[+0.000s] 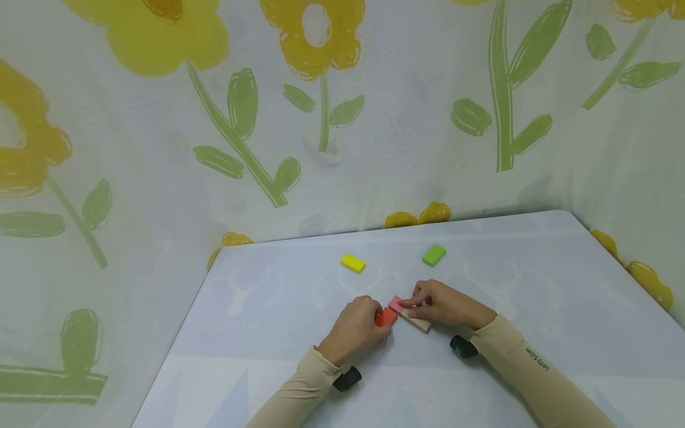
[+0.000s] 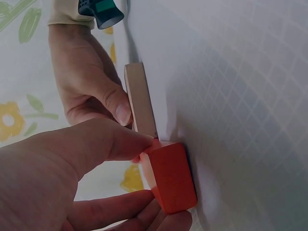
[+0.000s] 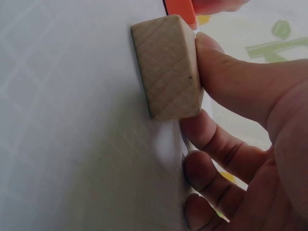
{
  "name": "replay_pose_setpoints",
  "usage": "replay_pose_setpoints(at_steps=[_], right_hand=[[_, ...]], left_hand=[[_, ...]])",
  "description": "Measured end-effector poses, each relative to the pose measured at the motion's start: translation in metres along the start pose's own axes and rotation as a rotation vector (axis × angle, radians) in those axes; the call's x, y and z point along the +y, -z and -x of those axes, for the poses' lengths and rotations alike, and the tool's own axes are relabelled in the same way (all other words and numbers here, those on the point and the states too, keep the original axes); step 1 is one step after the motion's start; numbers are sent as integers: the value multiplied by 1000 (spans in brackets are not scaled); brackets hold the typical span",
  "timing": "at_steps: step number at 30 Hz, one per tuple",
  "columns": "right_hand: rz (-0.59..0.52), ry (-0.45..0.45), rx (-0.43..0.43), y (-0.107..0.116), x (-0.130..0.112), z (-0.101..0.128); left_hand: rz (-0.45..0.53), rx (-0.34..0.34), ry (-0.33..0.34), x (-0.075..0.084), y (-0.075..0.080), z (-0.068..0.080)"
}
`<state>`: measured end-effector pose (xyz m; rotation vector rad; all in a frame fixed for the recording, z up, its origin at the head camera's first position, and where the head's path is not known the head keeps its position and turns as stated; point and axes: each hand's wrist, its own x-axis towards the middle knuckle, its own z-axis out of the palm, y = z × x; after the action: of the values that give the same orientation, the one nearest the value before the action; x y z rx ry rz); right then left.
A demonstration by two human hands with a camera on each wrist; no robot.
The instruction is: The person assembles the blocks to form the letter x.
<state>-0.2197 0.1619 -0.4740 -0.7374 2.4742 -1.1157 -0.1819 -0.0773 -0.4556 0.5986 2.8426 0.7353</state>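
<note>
Head view: left hand [image 1: 354,329] pinches a glossy orange block [image 1: 385,317]; right hand [image 1: 446,305] grips a plain wooden block [image 1: 419,321].
Pink block [image 1: 396,304] between them; yellow block [image 1: 353,263] and green block [image 1: 434,255] lie beyond.

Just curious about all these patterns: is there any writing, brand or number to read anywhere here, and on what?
Small dark lettering runs along the right sleeve, too small to read surely.
Faint pale lettering on the table cover, too washed out to read.
The blocks show none.
</note>
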Motion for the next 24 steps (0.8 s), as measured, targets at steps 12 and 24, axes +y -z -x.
replay_pose_setpoints(at_steps=[12, 24], right_hand=[[-3, 22, -5, 1, 0, 1], [8, 47, -3, 2, 3, 1]], left_hand=[[-18, 8, -8, 1, 0, 1], [-24, -8, 17, 4, 1, 0]])
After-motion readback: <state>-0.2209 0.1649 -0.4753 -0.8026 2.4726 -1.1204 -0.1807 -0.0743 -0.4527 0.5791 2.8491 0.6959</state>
